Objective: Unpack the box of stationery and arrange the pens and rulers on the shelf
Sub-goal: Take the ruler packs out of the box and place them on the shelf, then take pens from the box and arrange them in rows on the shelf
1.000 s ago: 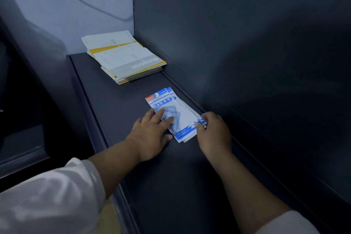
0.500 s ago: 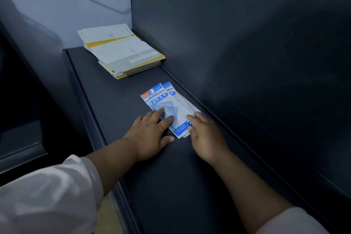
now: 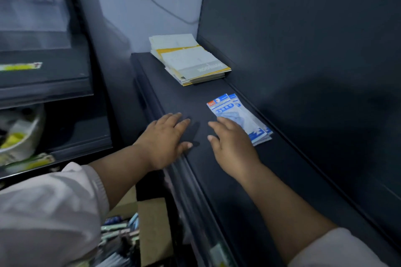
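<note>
Low at the left, an open brown cardboard box (image 3: 152,223) sits below the shelf edge, with blurred slim stationery items (image 3: 117,230) still inside it; the view has swung left since a moment ago, which is why the box now shows. Next comes the left hand (image 3: 165,136): half a second ago its fingers lay on the packets, and it has since slid off to the left. It now rests flat on the bare dark metal shelf (image 3: 249,191) near the front lip, fingers straight and grasping nothing. Further back, against the rear panel, lies a stack of white and yellow paper notebooks (image 3: 191,60), untouched. The right hand (image 3: 232,143) is also released, fingers loosely extended; its fingertips reach over the near left corner of the packets, though I cannot tell whether they touch. The blue and white plastic ruler packets (image 3: 230,107) lie fanned in a small pile on the shelf, close to the back wall, well apart from the notebooks. With both hands letting go, this batch of rulers looks placed, and the box probably gets the next reach.
</note>
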Tool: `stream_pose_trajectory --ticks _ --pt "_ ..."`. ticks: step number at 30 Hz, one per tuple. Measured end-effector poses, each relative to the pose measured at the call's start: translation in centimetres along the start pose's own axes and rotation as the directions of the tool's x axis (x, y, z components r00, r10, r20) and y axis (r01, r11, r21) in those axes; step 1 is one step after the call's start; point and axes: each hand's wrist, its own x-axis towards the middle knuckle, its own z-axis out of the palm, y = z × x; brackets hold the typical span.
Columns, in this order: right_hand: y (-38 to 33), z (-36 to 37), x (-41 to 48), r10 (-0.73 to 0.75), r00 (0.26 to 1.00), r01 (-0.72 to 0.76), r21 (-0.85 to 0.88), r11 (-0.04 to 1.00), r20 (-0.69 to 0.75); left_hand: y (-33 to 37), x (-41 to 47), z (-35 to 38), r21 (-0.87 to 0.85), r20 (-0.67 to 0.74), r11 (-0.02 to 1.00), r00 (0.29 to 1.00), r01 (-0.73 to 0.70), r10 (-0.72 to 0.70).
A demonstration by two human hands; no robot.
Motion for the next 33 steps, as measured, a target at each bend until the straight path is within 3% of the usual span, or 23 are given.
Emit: stream_pose_trajectory --ticks 5,14,19,25,33 --pt "-7.3 2.9 -2.0 -0.097 0.995 0.097 0.032 0.995 -0.019 -5.2 -7.3 -0.5 0.022 -0.019 0.994 0.994 0.105 -0.105" --pt "-16.7 11.9 -7.3 -0.111 0.967 0.112 0.007 0.994 0.230 -13.7 -19.6 2.7 0.049 0.113 0.973 0.967 0.223 -0.228" --pt "-18.1 18.0 -9.9 -0.096 0.930 0.099 0.009 0.995 0.354 -17.2 -23.5 7.8 0.053 0.215 0.967 0.942 0.251 -0.256" --pt "-17.5 27.1 -10.9 -0.125 0.835 0.144 0.006 0.990 0.536 -20.2 -25.5 15.9 0.016 0.322 0.942 0.890 0.336 -0.323" --pt "-14.5 37.1 -10.2 -0.161 0.745 0.258 -0.057 0.965 0.647 -21.9 -25.0 27.0 -0.047 0.406 0.932 0.859 0.360 -0.311"
